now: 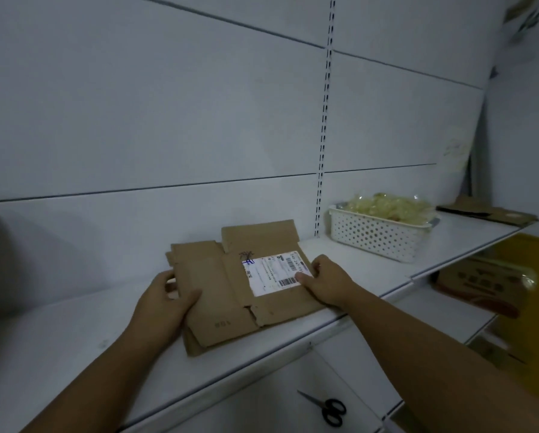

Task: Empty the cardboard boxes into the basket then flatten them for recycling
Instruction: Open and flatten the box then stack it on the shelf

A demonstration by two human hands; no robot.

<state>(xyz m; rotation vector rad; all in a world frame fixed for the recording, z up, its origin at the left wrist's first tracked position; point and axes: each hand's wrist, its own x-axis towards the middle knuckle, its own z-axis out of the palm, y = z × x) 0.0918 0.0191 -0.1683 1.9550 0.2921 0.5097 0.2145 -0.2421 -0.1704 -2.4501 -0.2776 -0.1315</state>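
A flattened brown cardboard box (230,295) with a white shipping label lies on the white shelf (74,332), stacked on other flat cardboard. My left hand (165,300) grips its left edge, thumb on top. My right hand (324,281) holds its right edge, thumb pressing on the label. To the right stands a white perforated basket (377,237) filled with clear packets of pale yellow goods.
More flat cardboard (486,212) lies at the far right of the shelf. Black scissors (327,407) rest on the lower shelf. A printed carton (480,285) sits on a lower shelf at right, beside something yellow (536,323). A slotted upright (324,120) runs up the back panel.
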